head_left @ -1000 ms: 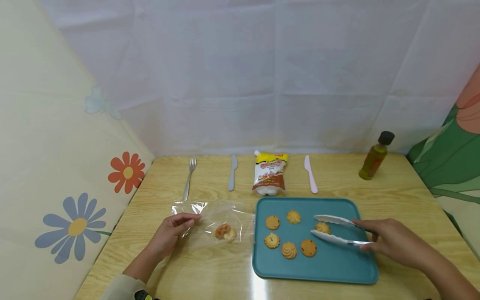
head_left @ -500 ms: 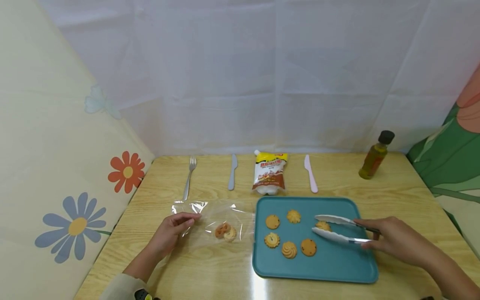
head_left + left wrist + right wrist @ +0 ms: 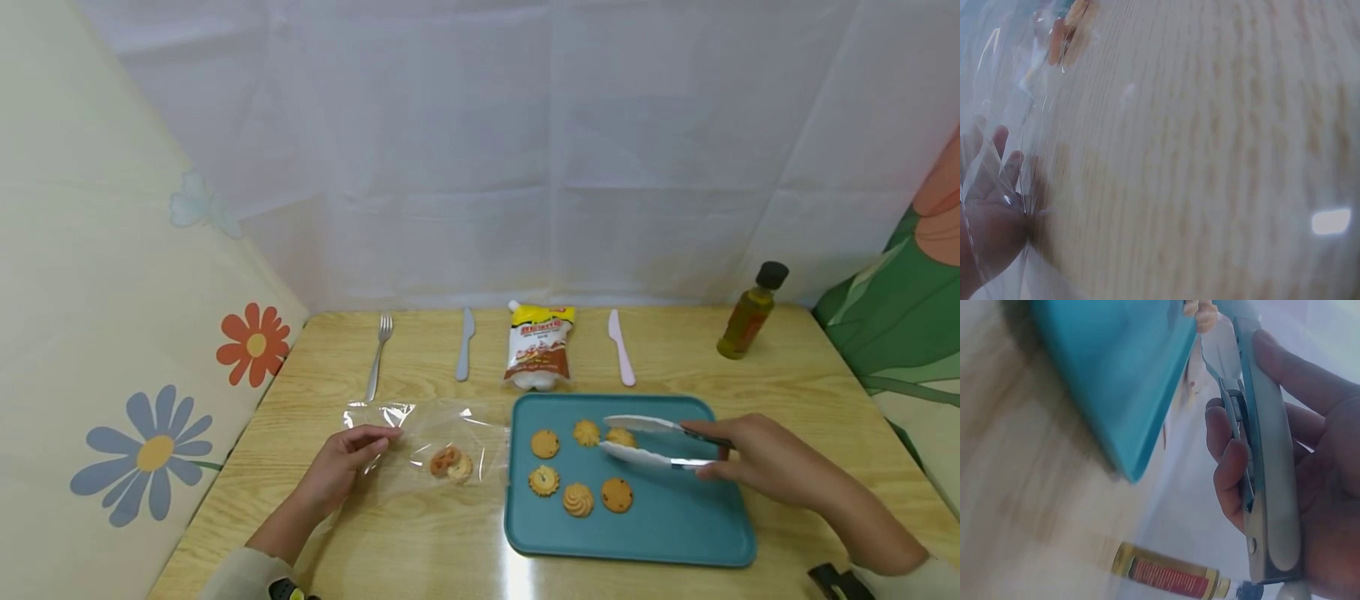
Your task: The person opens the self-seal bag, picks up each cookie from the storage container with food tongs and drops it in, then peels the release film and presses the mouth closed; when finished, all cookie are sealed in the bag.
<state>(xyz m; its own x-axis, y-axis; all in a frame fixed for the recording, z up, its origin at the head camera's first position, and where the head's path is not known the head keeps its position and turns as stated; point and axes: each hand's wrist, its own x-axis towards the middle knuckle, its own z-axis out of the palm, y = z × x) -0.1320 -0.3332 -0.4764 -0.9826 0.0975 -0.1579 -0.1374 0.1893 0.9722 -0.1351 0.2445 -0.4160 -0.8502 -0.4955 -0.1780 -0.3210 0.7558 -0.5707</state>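
Observation:
My right hand [image 3: 765, 458] grips a pair of tongs [image 3: 637, 454] with pale tips, seen close up in the right wrist view. A round cookie [image 3: 621, 438] sits between the tips, over the teal tray [image 3: 675, 533]. Just left of it lies a flower-shaped cookie [image 3: 587, 432]; several more cookies rest on the tray. My left hand [image 3: 341, 467] holds the near left end of a clear plastic bag [image 3: 480, 425], thumb and forefinger at its edge. Inside the bag lie a brown pretzel-shaped cookie [image 3: 445, 460] and a pale round one [image 3: 460, 469].
Behind the tray lies a yellow, white and brown pouch [image 3: 538, 346]. A fork [image 3: 378, 354], a grey-blue knife [image 3: 465, 346] and a pink knife [image 3: 621, 348] line the back of the wooden table [image 3: 420, 550]. An oil bottle [image 3: 748, 317] stands at the back right.
My right hand and the tongs have moved left over the tray, and the cookie between the tips has moved with them, close to the flower-shaped cookie. My left hand stays still.

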